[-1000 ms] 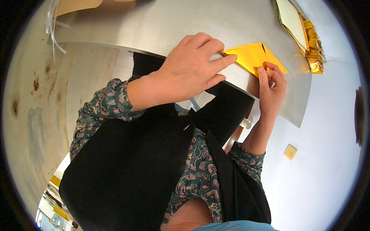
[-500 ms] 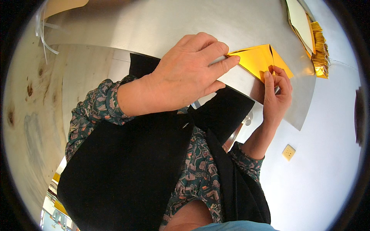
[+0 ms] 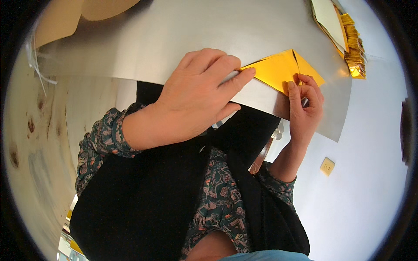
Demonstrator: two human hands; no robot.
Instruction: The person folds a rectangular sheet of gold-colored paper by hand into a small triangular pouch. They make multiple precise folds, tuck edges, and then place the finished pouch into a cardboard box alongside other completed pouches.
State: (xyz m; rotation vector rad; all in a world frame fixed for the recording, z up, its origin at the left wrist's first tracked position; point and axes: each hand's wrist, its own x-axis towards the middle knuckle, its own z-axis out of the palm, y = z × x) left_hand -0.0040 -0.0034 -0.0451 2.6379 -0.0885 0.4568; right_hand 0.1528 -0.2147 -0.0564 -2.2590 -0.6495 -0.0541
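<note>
A folded sheet of shiny gold paper (image 3: 276, 68) lies near the front edge of the grey metal table (image 3: 183, 32). A dark slit runs down from its top point, between two folded flaps. My left hand (image 3: 196, 87) has its fingers bent over the sheet's left corner, the index fingertip pressing on it; the thumb stays apart, off the paper. Near the right end of the sheet's lower edge, my right hand (image 3: 309, 104) pinches the paper between thumb and fingers. The corner under my left fingers is partly hidden.
A stack of pale and gold sheets (image 3: 333, 26) with a fringed gold bundle (image 3: 355, 48) lies at the table's far right. Brown card pieces (image 3: 56, 21) are at the far left, beside clear plastic strips (image 3: 35, 65). A wall socket (image 3: 327, 166) is at right.
The view has shifted a little, bringing more of the brown card into sight. Both hands keep nearly the same hold on the gold paper.
</note>
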